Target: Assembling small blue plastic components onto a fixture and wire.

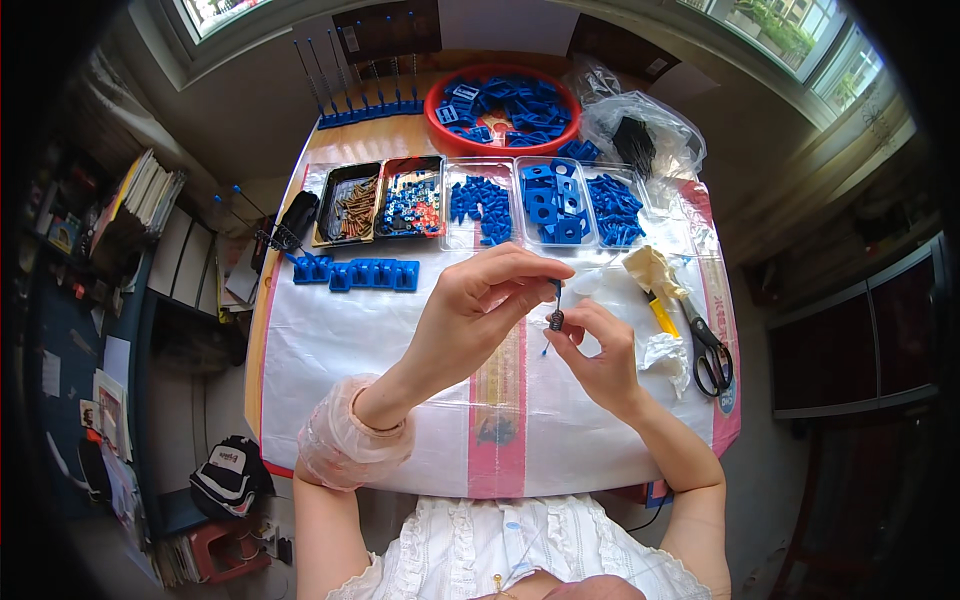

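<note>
Above the middle of the table, my left hand [468,305] pinches the upper end of a thin blue rod [559,292] between thumb and fingertips. The rod hangs roughly upright, and its small blue tip shows lower down. Around its middle is a small dark coil spring [556,320], pinched by the thumb and forefinger of my right hand [605,362]. My fingers partly cover both pieces. Left of my hands, a row of blue plastic blocks [372,274] lies on the white sheet [420,440] that covers the table.
Trays of brass-coloured screws [357,210], small nuts [412,205] and blue parts [482,205] line up beyond my hands. Behind them are a red basin [432,118] and a rack of upright rods [370,112]. Black-handled scissors [711,360] and a yellow cutter [662,316] lie at right.
</note>
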A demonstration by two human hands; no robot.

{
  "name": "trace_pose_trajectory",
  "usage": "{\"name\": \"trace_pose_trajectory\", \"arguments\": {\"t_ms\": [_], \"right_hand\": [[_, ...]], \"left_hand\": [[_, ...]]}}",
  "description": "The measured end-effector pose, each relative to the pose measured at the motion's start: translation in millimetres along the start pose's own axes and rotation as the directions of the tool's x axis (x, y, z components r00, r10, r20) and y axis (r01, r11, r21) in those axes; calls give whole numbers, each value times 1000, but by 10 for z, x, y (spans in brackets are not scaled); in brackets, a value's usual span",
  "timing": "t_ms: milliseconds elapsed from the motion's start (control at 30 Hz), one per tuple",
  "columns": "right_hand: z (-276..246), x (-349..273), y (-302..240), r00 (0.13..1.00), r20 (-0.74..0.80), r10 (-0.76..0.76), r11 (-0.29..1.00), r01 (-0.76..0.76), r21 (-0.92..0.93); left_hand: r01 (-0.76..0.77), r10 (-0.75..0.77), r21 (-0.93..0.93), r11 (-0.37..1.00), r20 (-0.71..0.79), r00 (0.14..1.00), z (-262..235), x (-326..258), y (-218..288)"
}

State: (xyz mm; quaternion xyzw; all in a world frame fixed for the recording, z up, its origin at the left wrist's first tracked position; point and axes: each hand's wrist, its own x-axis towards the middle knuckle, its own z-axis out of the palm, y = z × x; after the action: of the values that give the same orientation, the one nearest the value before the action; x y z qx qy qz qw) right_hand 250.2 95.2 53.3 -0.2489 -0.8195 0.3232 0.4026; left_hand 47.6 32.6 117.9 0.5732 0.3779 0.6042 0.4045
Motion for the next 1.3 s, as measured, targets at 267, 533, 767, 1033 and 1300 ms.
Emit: {"name": "trace_pose_trajectory", "arguments": {"t_ms": [267,533,767,1033,1300], "right_hand": [[-9,5,-12,1000,5,3,1000,-3,-3],[-15,4,-4,1000,12,1,1000,-1,-3],[-8,0,2,1000,8,-2,1000,2,1],[-3,9,-20,1000,8,-4,1000,4,-6],[14,1,-12,1000,4,-8,1000,8,3]], "left_hand": [[23,-23,-13,1000,19,1000,-7,0,-4],[71,-67,-92,993,45,997,-42,10,-32],[53,-48,-76,996,73,996,-53,7,15],[22,-18,-69,997,58,998,-35,3,27],[-58,46,141,988,82,996,-57,6,4]]}}
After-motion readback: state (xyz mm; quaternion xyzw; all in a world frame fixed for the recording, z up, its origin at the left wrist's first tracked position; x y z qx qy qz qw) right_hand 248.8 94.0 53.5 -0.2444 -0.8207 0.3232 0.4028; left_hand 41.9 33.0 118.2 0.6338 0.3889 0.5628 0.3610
